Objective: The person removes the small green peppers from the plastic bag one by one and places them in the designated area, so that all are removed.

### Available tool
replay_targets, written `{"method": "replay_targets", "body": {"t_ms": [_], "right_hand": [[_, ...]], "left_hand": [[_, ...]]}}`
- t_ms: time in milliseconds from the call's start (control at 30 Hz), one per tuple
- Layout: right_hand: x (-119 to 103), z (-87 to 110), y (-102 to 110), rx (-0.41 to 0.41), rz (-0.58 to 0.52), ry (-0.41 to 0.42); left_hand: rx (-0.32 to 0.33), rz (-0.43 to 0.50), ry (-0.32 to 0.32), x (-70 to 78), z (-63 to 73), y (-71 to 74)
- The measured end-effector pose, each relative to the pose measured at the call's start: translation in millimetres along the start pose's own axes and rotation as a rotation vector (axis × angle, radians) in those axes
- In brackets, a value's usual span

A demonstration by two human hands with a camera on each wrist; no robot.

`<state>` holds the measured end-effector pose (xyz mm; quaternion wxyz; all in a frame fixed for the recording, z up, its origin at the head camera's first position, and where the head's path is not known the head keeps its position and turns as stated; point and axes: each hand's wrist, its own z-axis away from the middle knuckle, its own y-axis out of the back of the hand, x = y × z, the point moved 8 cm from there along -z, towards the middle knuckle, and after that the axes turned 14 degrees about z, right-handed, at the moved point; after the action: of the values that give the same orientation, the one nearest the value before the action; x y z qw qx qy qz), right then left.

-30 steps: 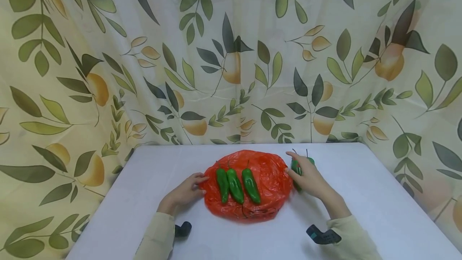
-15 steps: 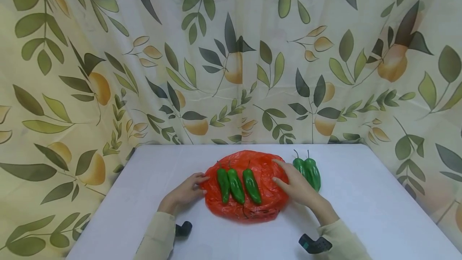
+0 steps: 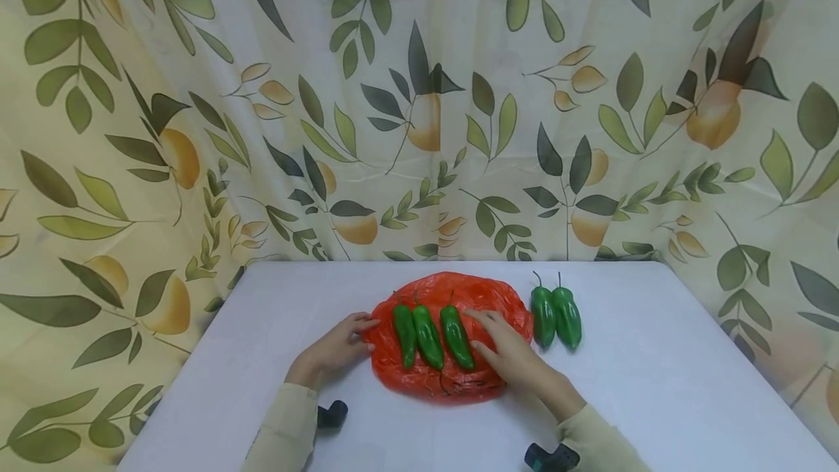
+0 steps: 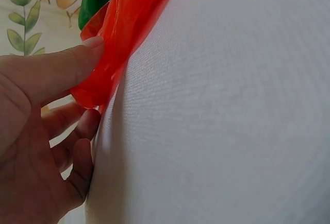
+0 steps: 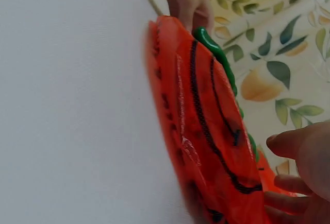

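A crumpled red plastic bag [image 3: 501, 301] lies on the table with three green peppers on it: a left one [image 3: 405, 337], a middle one [image 3: 427, 337] and a right one [image 3: 456, 337]. At the bag's left edge my left hand [image 3: 336, 347] pinches the plastic; in the left wrist view its thumb [image 4: 77, 62] lies on the bag. My right hand [image 3: 514, 355] is over the bag's right part, fingers extended towards the right pepper and holding nothing. In the right wrist view, the right hand [image 5: 312, 167] is beside the bag [image 5: 178, 95]; whether it touches the pepper cannot be told.
Two more green peppers, one [image 3: 543, 317] beside the other [image 3: 566, 317], lie on the white table [image 3: 629, 370] right of the bag. A leaf-and-fruit patterned curtain [image 3: 452, 115] hangs behind the table. Dark wrist devices [image 3: 552, 457] sit at both sleeves.
My right hand has let go of a pepper beside another on the right of the table, then moved left over the bag. The left hand has stayed at the bag's edge.
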<state>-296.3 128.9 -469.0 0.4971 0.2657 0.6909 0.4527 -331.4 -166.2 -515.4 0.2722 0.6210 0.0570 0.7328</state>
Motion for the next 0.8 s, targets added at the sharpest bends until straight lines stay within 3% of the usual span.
{"method": "replay_targets", "body": {"t_ms": [500,800], "right_hand": [[-4,2.0,-18,-0.056,0.027,0.006],[-7,4.8,-23,-0.116,0.042,0.007]], "left_hand": [[-0.005,-0.006,-0.017,2.0,0.2,0.9],[-0.01,0.017,0.008,-2.7,-0.2,1.0]]}}
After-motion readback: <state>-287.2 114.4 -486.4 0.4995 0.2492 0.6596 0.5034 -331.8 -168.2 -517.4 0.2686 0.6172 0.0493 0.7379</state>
